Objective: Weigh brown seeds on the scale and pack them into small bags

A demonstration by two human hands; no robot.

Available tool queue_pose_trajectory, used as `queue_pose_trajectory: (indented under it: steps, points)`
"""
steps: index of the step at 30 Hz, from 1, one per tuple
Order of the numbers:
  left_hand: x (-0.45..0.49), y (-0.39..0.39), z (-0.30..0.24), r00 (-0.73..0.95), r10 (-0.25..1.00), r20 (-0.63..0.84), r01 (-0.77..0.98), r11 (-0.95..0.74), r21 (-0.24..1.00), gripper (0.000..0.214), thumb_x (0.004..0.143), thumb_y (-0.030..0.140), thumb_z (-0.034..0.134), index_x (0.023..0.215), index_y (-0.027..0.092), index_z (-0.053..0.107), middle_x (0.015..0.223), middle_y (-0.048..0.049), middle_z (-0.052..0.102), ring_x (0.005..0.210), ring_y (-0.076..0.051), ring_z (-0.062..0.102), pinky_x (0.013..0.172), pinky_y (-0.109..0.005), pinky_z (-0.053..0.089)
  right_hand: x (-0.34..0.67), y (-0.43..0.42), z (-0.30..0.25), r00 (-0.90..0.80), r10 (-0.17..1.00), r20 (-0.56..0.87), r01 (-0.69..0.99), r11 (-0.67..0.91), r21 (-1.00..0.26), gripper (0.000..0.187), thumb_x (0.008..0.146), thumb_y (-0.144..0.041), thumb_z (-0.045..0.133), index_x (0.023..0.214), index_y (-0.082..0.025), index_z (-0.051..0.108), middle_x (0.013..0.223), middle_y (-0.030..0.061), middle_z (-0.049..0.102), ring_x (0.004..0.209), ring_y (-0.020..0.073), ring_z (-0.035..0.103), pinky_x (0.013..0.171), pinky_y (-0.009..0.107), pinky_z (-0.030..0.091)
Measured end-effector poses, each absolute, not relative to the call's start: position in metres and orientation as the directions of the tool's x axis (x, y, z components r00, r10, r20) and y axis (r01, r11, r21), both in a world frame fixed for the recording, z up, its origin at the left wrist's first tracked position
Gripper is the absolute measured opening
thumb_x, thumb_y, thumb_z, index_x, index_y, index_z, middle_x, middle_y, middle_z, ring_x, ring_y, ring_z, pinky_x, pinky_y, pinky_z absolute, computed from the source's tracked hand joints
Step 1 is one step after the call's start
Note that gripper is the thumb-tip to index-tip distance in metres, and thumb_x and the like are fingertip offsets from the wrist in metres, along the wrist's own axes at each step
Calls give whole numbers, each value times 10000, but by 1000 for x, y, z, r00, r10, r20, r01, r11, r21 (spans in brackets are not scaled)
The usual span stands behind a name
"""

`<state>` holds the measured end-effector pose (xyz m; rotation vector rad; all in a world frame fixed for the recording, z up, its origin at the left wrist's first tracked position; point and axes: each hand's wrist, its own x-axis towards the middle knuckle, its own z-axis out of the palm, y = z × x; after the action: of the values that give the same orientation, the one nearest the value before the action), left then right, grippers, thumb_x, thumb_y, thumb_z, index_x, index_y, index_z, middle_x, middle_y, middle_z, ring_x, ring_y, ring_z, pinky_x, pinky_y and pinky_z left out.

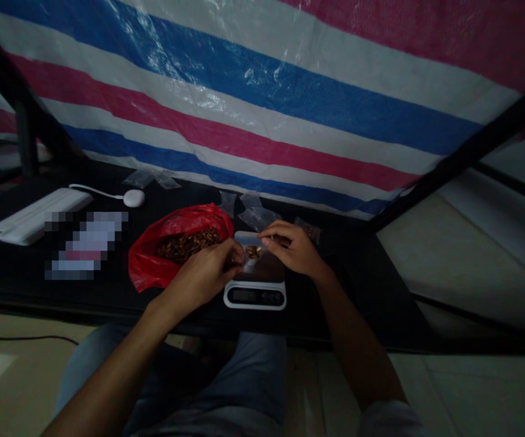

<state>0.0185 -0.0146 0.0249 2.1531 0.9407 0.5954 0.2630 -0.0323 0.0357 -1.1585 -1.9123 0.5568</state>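
Observation:
A white kitchen scale (255,295) with a dark display lies on the black table in front of me. On its platform is a small pale container (252,262) with brown seeds (254,250) in it; whether it is a cup or a little bag is unclear. My left hand (219,264) has its fingers pinched at the container's left side, and what they grip is hidden. My right hand (296,246) hovers over the platform's right side, fingers bent and thumb close to the index finger. Any small thing in it cannot be made out. A red plastic bag (141,258) full of brown seeds lies open beside my left hand.
Several small clear plastic bags (258,218) lie behind the scale, and a filled clear bag (308,230) is behind my right hand. At the left are a white power bank-like block (39,215), a round white piece on a cable (133,198) and a blurred-out phone-like object (91,240). Striped sheeting (253,115) hangs behind.

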Motion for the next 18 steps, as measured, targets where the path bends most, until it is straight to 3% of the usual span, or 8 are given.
queue_pose_trajectory:
  steps: [6, 9, 13, 18]
  points:
    - [21, -11, 36, 544, 783, 301, 259, -498, 828, 169, 925, 265, 681, 1081, 216, 641, 1040, -18, 776, 982, -190, 737, 880, -301, 549, 264, -31, 37, -230, 875, 425, 538, 478, -694, 160, 942, -251, 627, 954, -186, 773, 905, 61, 707, 792, 169, 637, 660, 298, 460]
    - [30, -11, 45, 559, 744, 365, 215, -556, 803, 160, 943, 243, 647, 1099, 211, 648, 1054, -21, 776, 999, -184, 735, 889, -292, 551, 265, -30, 37, -228, 871, 435, 541, 485, -687, 151, 938, -237, 627, 932, -187, 770, 894, 58, 711, 801, 173, 642, 681, 305, 472]
    - [37, -9, 51, 623, 688, 371, 226, -613, 757, 156, 968, 219, 581, 1104, 210, 658, 1083, -30, 768, 1008, -184, 729, 900, -292, 547, 268, -27, 34, -232, 866, 444, 548, 493, -676, 154, 939, -225, 620, 920, -187, 768, 880, 56, 712, 802, 178, 646, 700, 315, 479]
    - [19, 3, 46, 550, 767, 332, 355, -574, 738, 198, 979, 291, 540, 1112, 192, 648, 1093, -71, 756, 1003, -226, 714, 905, -337, 548, 272, -24, 31, -163, 881, 445, 585, 449, -675, 162, 947, -242, 618, 907, -192, 766, 869, 52, 714, 783, 173, 641, 679, 312, 465]
